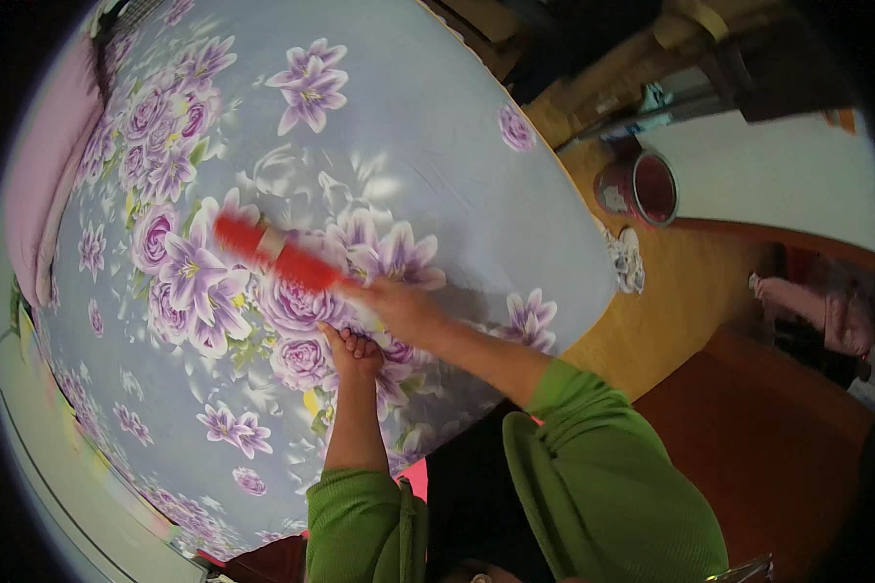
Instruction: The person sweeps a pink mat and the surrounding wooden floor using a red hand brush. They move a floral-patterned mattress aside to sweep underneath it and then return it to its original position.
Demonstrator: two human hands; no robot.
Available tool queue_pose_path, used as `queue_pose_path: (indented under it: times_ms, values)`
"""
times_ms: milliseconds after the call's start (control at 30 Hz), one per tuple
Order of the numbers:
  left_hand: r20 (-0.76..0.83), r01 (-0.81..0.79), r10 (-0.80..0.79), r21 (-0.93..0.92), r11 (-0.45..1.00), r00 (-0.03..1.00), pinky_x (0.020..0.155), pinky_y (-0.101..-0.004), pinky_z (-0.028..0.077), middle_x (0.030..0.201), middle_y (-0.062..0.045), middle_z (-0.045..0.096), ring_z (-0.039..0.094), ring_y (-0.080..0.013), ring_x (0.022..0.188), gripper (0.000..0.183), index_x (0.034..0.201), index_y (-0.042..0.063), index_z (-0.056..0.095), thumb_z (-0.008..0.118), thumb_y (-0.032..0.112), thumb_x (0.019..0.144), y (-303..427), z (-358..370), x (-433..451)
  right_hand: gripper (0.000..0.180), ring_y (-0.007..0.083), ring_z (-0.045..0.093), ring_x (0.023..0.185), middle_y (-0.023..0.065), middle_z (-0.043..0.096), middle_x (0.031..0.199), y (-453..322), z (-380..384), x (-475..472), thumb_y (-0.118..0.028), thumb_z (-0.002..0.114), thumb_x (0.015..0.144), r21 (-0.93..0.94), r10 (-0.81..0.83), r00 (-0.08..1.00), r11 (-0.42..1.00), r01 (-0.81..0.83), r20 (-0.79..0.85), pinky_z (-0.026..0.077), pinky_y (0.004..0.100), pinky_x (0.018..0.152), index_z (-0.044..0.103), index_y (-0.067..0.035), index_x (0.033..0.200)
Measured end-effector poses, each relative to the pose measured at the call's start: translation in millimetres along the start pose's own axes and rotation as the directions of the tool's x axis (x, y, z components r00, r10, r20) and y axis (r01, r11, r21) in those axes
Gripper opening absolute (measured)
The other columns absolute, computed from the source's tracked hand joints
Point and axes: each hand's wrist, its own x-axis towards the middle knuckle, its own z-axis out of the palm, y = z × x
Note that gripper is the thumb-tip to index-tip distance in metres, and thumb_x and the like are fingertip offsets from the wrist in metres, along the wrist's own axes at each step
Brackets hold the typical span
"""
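A bed with a grey-blue fitted sheet point(423, 109) printed with purple lilies and roses lies before me. My right hand point(401, 306) grips the handle of a red bed brush point(306, 268), which is blurred by motion. The brush has a pale band across its red part and sits over the flower print. Whether it touches the cloth is hard to tell. To its left and below, my left hand point(356, 355) rests on the sheet, fingers curled in and thumb stretched out. I see no object in it.
A pink pillow or folded quilt point(51, 160) lies at the bed's far left end. Right of the bed, a dark red bin point(636, 188) stands on the wooden floor point(671, 321). White patterned cloth or footwear point(627, 261) lies by the bed corner. A white-topped table point(773, 175) stands beyond.
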Motion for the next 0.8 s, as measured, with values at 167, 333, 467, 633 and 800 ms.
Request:
queue_pose_path:
  times_ms: [167, 333, 467, 633, 800]
  values:
    - [0.161, 0.015, -0.016, 0.008, 1.0, 0.987, 0.031, -0.0216, 0.025, 0.043, 0.007, 0.034, 0.028, -0.0081, 0.033, 0.059, 0.059, 0.017, 0.049, 0.053, 0.069, 0.085, 2, -12, -4, 0.027, 0.033, 0.065, 0.092, 0.0158, 0.066, 0.103, 77, -50, -69, -0.004, 0.049, 0.088, -0.138, 0.356, 0.83, 0.883, -0.449, -0.429, 0.05, 0.044, 0.08, 0.061, -0.008, 0.111]
    - [0.348, -0.045, -0.016, 0.166, 0.985, 0.937, 0.049, -0.0243, 0.036, 0.059, 0.003, 0.043, 0.04, -0.011, 0.052, 0.049, 0.078, 0.008, 0.059, 0.052, 0.054, 0.095, -4, -41, -23, 0.029, 0.0281, 0.061, 0.076, 0.0147, 0.061, 0.081, 153, -197, -240, -0.018, 0.041, 0.098, -0.005, 0.348, 0.244, 0.566, -0.824, -0.905, 0.048, 0.0407, 0.067, 0.058, -0.005, 0.118]
    - [0.415, -0.037, -0.05, 0.199, 0.979, 0.909, 0.054, -0.0264, 0.036, 0.065, 0.002, 0.041, 0.037, -0.0122, 0.058, 0.041, 0.09, 0.007, 0.057, 0.046, 0.045, 0.1, -16, -96, -51, 0.03, 0.0297, 0.059, 0.095, 0.0181, 0.06, 0.105, 97, -92, -305, -0.016, 0.041, 0.097, -0.121, 0.496, 0.513, 0.627, -0.77, -0.701, 0.047, 0.0431, 0.084, 0.054, -0.004, 0.122]
    - [0.04, -0.225, 0.226, 0.36, 0.905, 0.973, 0.043, -0.0262, 0.028, 0.056, 0.005, 0.034, 0.031, -0.0096, 0.047, 0.044, 0.066, 0.018, 0.041, 0.042, 0.048, 0.098, -7, -192, -92, 0.058, 0.0334, 0.058, 0.1, 0.0187, 0.057, 0.116, -14, 95, -306, -0.011, 0.041, 0.095, 0.102, -0.034, 0.964, 0.993, 0.063, -0.263, 0.046, 0.0427, 0.087, 0.031, -0.018, 0.152]
    - [0.048, -0.453, 0.518, 0.556, 0.696, 0.854, 0.039, -0.0264, 0.03, 0.055, 0.003, 0.04, 0.038, -0.0104, 0.046, 0.04, 0.076, 0.013, 0.052, 0.045, 0.047, 0.094, -16, -252, -93, 0.052, 0.0285, 0.057, 0.079, 0.0122, 0.053, 0.091, 31, 50, -346, -0.014, 0.047, 0.093, -0.084, 0.05, 0.981, 0.994, -0.067, -0.189, 0.047, 0.0386, 0.072, 0.047, -0.027, 0.143]
